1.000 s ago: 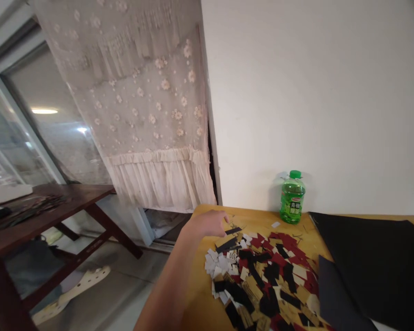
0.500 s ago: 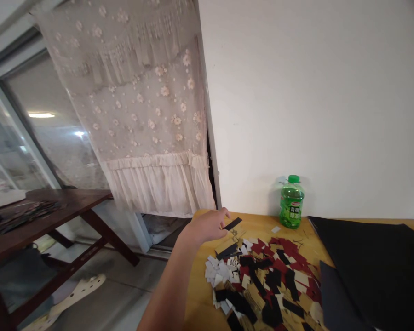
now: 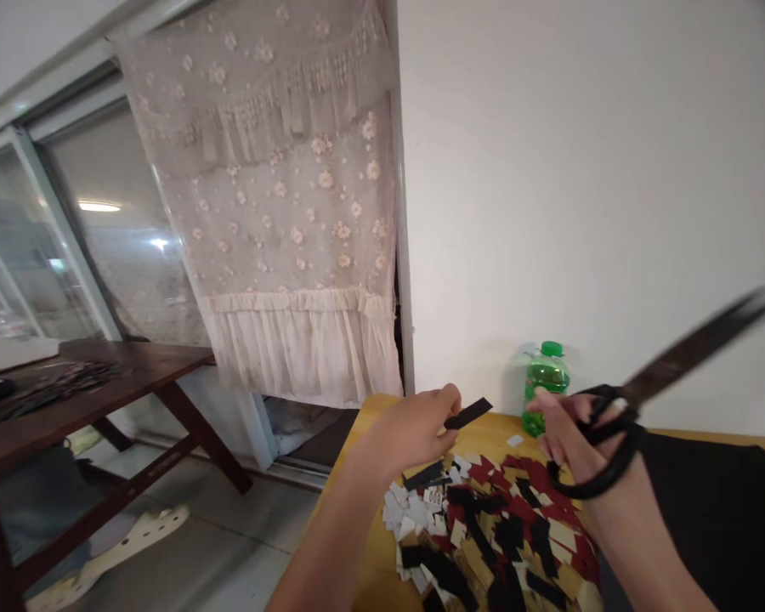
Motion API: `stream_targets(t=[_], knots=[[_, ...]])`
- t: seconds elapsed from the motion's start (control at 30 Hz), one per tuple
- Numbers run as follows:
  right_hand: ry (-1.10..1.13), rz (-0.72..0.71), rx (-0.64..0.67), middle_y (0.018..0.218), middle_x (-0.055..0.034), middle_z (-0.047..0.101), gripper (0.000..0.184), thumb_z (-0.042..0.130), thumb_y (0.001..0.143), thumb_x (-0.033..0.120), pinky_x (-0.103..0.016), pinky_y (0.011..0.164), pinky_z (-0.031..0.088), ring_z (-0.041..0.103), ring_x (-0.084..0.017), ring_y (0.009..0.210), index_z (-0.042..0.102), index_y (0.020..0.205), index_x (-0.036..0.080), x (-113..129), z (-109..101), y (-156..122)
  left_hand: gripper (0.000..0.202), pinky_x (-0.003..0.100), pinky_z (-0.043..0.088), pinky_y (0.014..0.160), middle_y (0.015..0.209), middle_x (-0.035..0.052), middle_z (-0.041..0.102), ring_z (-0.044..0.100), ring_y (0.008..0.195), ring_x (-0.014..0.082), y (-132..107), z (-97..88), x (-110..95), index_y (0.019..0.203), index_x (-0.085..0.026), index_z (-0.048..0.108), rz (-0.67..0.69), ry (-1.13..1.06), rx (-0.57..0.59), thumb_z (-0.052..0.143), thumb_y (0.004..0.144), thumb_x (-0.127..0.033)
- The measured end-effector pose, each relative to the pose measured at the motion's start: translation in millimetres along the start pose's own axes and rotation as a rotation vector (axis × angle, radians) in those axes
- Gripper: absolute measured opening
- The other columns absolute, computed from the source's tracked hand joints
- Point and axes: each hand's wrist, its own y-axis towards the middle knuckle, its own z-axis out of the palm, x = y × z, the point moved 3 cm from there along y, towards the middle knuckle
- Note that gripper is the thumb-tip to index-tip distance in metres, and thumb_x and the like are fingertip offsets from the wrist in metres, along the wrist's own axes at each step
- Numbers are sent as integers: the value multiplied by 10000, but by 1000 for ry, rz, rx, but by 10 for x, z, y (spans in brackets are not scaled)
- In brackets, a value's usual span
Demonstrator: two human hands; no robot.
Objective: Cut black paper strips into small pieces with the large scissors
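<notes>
While the left hand (image 3: 411,435) pinches a black card strip (image 3: 468,413) by one end, wrist low over the wooden tabletop (image 3: 371,561), a pile of cut paper tags (image 3: 484,531) lies below, between the hands. The right hand (image 3: 574,433), well apart and raised, has its fingers through the black loops of a pair of scissors (image 3: 637,408), blades blurred and angled up. Pinching the strip's end firmly seems best, keeping its length steady and clear of the pile.
</notes>
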Motion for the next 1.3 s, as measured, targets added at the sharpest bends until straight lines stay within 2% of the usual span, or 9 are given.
stream_targets(t=[0.17, 0.33, 0.53, 0.77, 0.9, 1.0, 1.13, 1.23, 1.3], knots=[[40, 168, 107, 768, 17, 628, 494, 749, 617, 482, -222, 337, 319, 354, -43, 337, 337, 723, 231, -299, 147, 60, 133, 255, 314, 582, 876, 40, 590, 542, 766, 184, 11, -26, -161, 951, -211, 416, 47, 102, -44, 453, 827, -240], [-118, 58, 0, 675, 36, 529, 416, 733, 615, 506, -218, 360, 328, 392, -72, 417, 504, 787, 204, -377, 86, 96, 99, 276, 383, 616, 880, 63, 592, 549, 769, 193, 9, -58, -273, 924, -187, 434, 33, 201, -58, 422, 827, -173], [-125, 90, 85, 559, 56, 440, 405, 677, 674, 515, -225, 368, 307, 352, -81, 412, 595, 886, 179, -292, 111, 82, 167, 352, 452, 713, 878, 104, 589, 560, 835, 236, 14, -56, -338, 936, -141, 478, 10, 435, -153, 390, 810, -75], [-11, 88, 13, 691, 7, 599, 467, 727, 594, 508, -214, 317, 329, 371, -53, 349, 367, 679, 223, -87, 155, -2, 160, 371, 477, 721, 900, 90, 588, 563, 843, 235, -53, -72, -526, 903, -129, 500, 142, 526, -262, 428, 791, -41], [72, 23, -15, 696, 22, 583, 425, 743, 643, 427, -192, 329, 334, 396, -48, 366, 376, 696, 219, -14, 93, 5, 139, 386, 472, 743, 953, 103, 592, 563, 890, 238, -142, -164, -625, 888, -136, 492, 220, 469, -378, 419, 815, -42], [237, 15, 1, 640, 51, 558, 450, 781, 617, 377, -173, 317, 299, 359, -29, 337, 368, 702, 221, 107, 38, -14, 104, 392, 452, 828, 1090, 103, 566, 535, 1011, 235, -254, -285, -689, 911, -173, 464, 292, 57, -467, 527, 837, -210], [383, 142, 104, 522, 93, 470, 432, 768, 635, 378, -197, 321, 336, 293, -29, 284, 367, 707, 236, 276, 84, -168, 551, 394, 365, 981, 1349, 128, 404, 425, 1212, 257, -298, -340, -772, 1022, -215, 421, 316, -952, -476, 687, 656, -529], [401, 192, 153, 476, 109, 402, 377, 757, 658, 344, -197, 339, 369, 320, -43, 292, 403, 731, 240, 249, 204, -306, 442, 410, 338, 995, 1237, 124, 534, 515, 1135, 245, -187, -241, -781, 974, -211, 443, 209, -1624, -399, 510, 770, -597], [419, 193, 209, 463, 116, 402, 383, 754, 675, 326, -173, 317, 335, 313, -30, 277, 385, 717, 235, 136, 300, -349, 409, 410, 333, 988, 1056, 122, 635, 585, 1027, 244, -111, -179, -735, 866, -196, 452, 127, -1892, -405, 484, 780, -594]])
